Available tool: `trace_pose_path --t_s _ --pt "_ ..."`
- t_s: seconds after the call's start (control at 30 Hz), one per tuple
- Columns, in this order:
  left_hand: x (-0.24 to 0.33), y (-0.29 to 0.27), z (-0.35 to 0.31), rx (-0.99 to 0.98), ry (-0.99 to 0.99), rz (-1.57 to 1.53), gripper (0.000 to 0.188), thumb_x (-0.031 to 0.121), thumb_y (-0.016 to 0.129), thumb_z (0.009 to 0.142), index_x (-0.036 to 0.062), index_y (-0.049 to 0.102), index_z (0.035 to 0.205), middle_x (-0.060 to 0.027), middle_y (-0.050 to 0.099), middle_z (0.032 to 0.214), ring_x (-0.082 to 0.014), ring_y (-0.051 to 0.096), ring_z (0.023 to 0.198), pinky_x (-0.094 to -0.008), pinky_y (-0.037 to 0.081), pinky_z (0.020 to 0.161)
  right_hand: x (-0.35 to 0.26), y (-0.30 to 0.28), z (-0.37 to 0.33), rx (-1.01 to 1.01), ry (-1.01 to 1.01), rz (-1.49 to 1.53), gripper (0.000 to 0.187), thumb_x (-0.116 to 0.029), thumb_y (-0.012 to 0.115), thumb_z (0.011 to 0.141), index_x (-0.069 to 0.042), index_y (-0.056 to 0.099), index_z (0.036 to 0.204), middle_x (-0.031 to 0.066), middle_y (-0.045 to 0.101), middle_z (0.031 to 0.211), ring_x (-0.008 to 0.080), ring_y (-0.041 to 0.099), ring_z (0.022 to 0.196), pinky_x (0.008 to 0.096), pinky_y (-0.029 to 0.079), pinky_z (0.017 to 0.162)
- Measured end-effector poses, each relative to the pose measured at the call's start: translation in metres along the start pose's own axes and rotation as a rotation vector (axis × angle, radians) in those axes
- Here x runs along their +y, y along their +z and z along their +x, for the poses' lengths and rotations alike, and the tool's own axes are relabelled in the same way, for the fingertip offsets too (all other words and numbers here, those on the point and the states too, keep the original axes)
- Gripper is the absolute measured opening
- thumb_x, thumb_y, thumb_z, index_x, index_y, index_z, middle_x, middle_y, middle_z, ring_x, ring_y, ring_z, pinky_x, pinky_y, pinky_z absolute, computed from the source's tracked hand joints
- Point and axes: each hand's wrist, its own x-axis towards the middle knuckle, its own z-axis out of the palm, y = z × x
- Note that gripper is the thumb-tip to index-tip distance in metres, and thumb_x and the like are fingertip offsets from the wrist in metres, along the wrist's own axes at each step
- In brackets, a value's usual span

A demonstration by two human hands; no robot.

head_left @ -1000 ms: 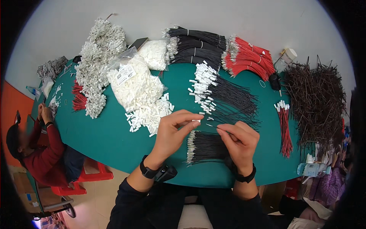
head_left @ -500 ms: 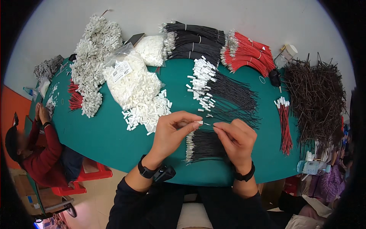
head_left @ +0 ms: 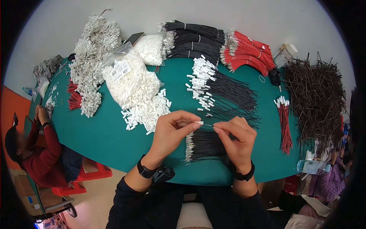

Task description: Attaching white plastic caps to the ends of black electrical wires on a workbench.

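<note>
Pinching white connector (head_left: 201, 123); printed bag label (head_left: 121, 70)

The left hand (head_left: 170, 131) partly hides a small white plastic housing (head_left: 200, 123); whether the thin dark wire (head_left: 208, 125) enters it is too small to tell. The right hand (head_left: 239, 139) covers the lower black wires' (head_left: 207, 147) right ends.

left fingers (head_left: 187, 115) pinch white housing (head_left: 200, 122) | right fingers (head_left: 225, 126) pinch thin wire (head_left: 208, 125) | green table (head_left: 114, 145) beneath

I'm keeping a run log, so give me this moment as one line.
left hand: pinches white sleeve; right hand: pinches thin wire; wire end: at sleeve, insertion unclear; nearby: black wires on green table
</note>
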Motion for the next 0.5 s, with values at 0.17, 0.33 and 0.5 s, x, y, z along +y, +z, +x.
trace_pose_path --t_s 0.17,0.33,0.5 --pt "0.0012 0.0003 -0.0004 0.003 -0.03 -0.017 0.017 -0.002 0.078 0.09 -0.0042 0.074 0.106 -0.0112 0.077 0.1 -0.0144 0.074 0.093 -0.025 0.058 0.086 0.0005 0.0007 -0.0011 -0.009 -0.026 -0.033 0.016 -0.001 0.084 0.077 -0.006 0.077 0.09 0.0025 0.061 0.068 0.0186 0.056 0.062 0.0339 0.036 0.061" --pt "-0.0002 0.0005 -0.0004 -0.014 -0.007 -0.05 0.015 0.0 0.078 0.092 -0.0022 0.075 0.106 -0.0067 0.077 0.098 -0.0081 0.071 0.089 -0.0215 0.055 0.082 -0.0003 0.0016 -0.0012 -0.014 -0.009 -0.034 0.014 -0.001 0.083 0.078 -0.006 0.076 0.089 0.0021 0.061 0.067 0.0186 0.055 0.061 0.0343 0.036 0.061" --pt "-0.0028 0.0015 -0.0003 -0.025 -0.002 -0.057 0.015 -0.001 0.077 0.092 -0.0023 0.075 0.106 -0.0071 0.077 0.098 -0.0082 0.071 0.089 -0.0214 0.055 0.081 -0.0012 0.0047 -0.0021 -0.022 0.003 -0.012 0.013 -0.002 0.083 0.078 -0.007 0.076 0.088 0.002 0.059 0.065 0.0181 0.054 0.059 0.0339 0.036 0.06"
